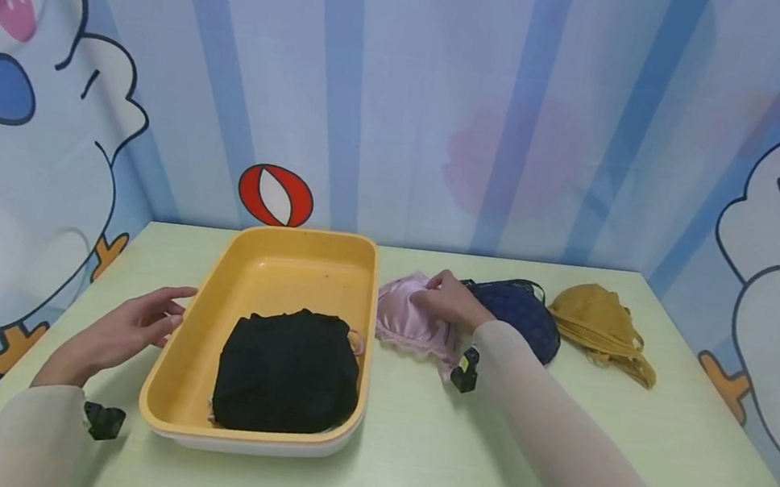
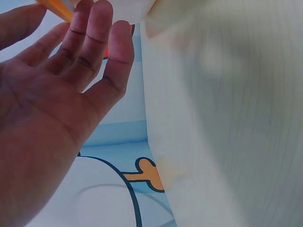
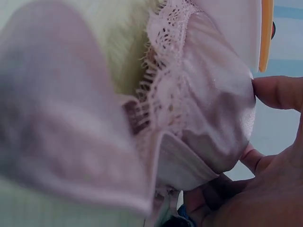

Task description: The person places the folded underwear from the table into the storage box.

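Note:
A pink satin bra (image 1: 405, 310) with lace trim lies just right of the yellow basin (image 1: 288, 241). My right hand (image 1: 454, 300) grips its upper edge; in the right wrist view the thumb (image 3: 279, 92) presses on the satin cup (image 3: 213, 90) and the other fingers go behind it. At the basin's left side is my left hand (image 1: 135, 322), fingertips right at the rim. The left wrist view shows its fingers (image 2: 97, 38) loosely extended, palm in sight. Inside the basin's near half sits a folded black garment (image 1: 289, 373), a small pink strap (image 1: 356, 342) beside it.
Behind the right hand lies a navy bra (image 1: 516, 316), and farther right a mustard-yellow bra (image 1: 595, 322). All rest on a pale green table (image 1: 436, 460). A cartoon-printed curtain (image 1: 415, 100) rises along the table's back edge and both sides.

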